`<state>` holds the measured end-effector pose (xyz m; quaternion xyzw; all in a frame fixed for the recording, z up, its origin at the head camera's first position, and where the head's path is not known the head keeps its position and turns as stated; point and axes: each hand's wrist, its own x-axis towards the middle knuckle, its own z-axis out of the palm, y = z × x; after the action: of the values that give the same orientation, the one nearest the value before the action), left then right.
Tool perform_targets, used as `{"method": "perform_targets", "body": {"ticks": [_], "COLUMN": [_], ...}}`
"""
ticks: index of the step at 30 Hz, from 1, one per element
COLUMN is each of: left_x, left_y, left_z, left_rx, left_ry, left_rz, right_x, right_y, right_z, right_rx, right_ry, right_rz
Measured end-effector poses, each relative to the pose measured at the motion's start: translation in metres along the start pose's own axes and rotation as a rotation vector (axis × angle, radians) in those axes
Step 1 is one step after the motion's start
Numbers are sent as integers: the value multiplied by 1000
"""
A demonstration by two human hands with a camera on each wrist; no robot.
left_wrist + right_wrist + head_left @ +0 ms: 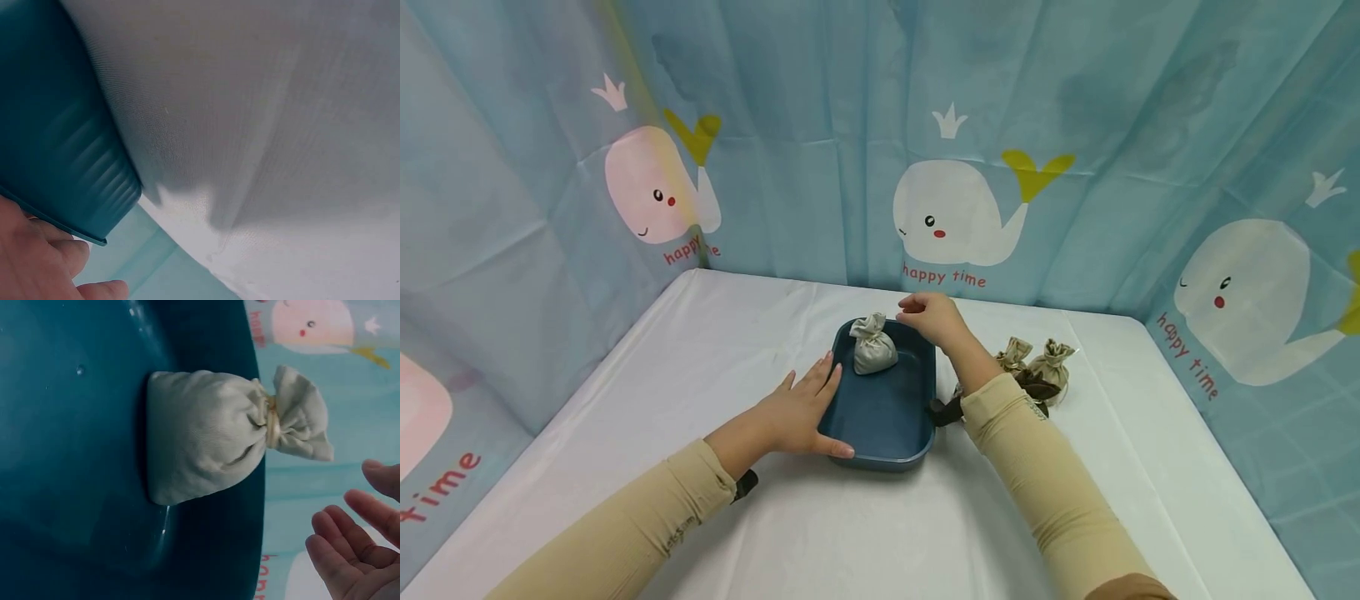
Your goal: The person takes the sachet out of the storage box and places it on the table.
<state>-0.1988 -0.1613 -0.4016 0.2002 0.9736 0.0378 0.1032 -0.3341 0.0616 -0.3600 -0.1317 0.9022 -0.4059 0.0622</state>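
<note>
A small pale cloth pouch [875, 350], tied at its neck, stands in the far left corner of a blue plastic tray [883, 417]. My left hand [801, 412] rests with spread fingers along the tray's left rim, the thumb at its near corner. In the left wrist view the fingers [56, 250] lie at the edge of the tray's ribbed outer wall [81, 144]. Over the far right rim is my right hand [934, 319], its fingers loosely bent and nothing held. The right wrist view has this hand [362, 544] apart from the pouch's gathered top [303, 415].
Several tan drawstring pouches [1051, 367] sit together right of the tray, partly hidden behind the right forearm. A white cloth [880, 533] covers the table. Blue curtains [790, 192] with printed whales hang along the table's back and sides.
</note>
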Motion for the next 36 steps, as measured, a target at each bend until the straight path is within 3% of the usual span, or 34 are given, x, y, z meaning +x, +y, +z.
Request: {"method": "perform_targets", "body": {"ticks": [12, 21, 36], "left_x": [-1, 0, -1], "left_y": [1, 0, 1], "left_z": [-2, 0, -1], "left_rx": [2, 14, 8], "left_ry": [9, 13, 13], "left_rz": [8, 8, 8], "right_x": [17, 18, 13], "right_y": [-1, -3, -7], "right_z": [16, 24, 29], "right_rx": [-21, -30, -120], "right_ry": [-40, -91, -45], "right_rz": [17, 6, -66]}}
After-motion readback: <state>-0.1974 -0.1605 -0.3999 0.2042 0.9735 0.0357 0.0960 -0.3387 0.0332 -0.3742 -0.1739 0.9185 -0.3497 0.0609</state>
